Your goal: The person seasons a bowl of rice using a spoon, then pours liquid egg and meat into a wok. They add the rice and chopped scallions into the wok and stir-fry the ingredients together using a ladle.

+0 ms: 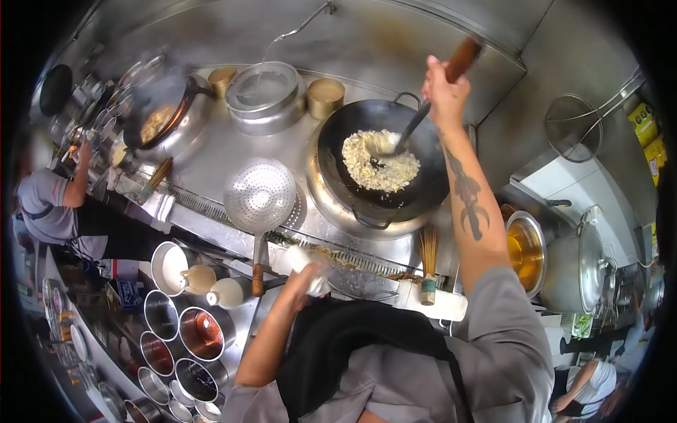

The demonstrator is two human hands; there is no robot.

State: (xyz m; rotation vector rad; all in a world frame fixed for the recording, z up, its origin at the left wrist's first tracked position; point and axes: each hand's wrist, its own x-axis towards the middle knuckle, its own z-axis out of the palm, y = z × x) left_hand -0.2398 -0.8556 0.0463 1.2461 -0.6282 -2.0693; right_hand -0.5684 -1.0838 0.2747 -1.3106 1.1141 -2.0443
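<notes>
My right hand (pixel 446 92) is closed around a wok ladle (pixel 417 121) near its wooden grip. The ladle's head rests in fried rice (pixel 381 176), pale with yellowish bits, spread over the bottom of a large black wok (pixel 338 120). The wok sits on a round metal burner ring and has two loop handles. My left hand (pixel 302 287), smeared by motion, is closed on a crumpled white cloth (pixel 317 282) at the counter's front edge. Just left of it lies a perforated strainer (pixel 259 196) with a wooden handle.
A lidded-looking metal pot (pixel 262 99) stands under a running spout. Another wok (pixel 156 123) is at the left, near a co-worker (pixel 49 204). Sauce pots (pixel 204 331) crowd the lower left. A bamboo brush (pixel 428 264) and a bowl of yellow oil (pixel 522 254) are to the right.
</notes>
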